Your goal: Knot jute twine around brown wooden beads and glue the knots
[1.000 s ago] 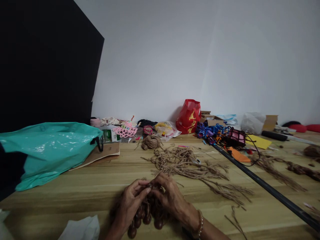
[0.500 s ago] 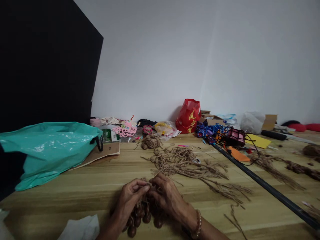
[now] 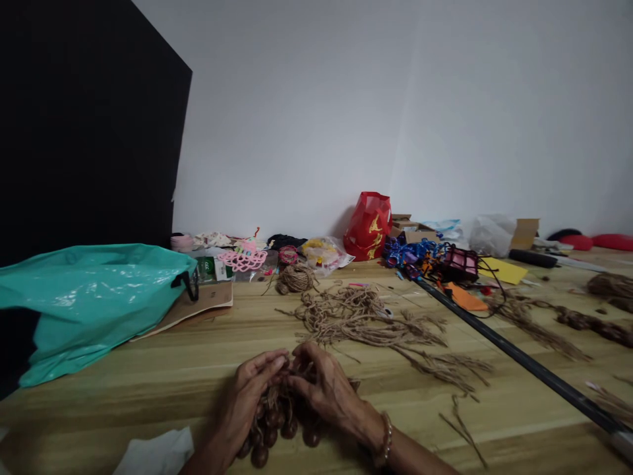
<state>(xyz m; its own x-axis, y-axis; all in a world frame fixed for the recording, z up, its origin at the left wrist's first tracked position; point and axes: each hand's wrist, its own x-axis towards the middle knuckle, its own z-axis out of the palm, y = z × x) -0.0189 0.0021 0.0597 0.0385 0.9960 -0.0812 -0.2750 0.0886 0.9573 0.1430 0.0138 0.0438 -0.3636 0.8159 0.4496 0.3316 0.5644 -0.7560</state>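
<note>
My left hand (image 3: 254,389) and my right hand (image 3: 326,389) meet low in the middle of the view, fingertips nearly touching. Both are closed in a pinch on brown twine cords. Below the fingers hangs a bunch of round dark-brown beads (image 3: 273,418) on twine, resting on or just over the wooden table; part of it is hidden behind my right hand. The exact spot between the fingertips is too covered to make out. Just beyond my hands lies a loose tangle of brown twine (image 3: 356,313), its cut ends spread to the right.
A ball of twine (image 3: 295,278) lies behind the tangle. A teal plastic bag (image 3: 99,297) covers the left side, near white tissue (image 3: 155,454). A dark pole (image 3: 514,359) crosses the right side diagonally. A red bag (image 3: 366,227) stands by the wall among blue cords (image 3: 418,254).
My fingers have shifted slightly on the twine, the right ones curling differently near the left fingertips. The whole view has moved a little, so background things sit slightly farther left.
</note>
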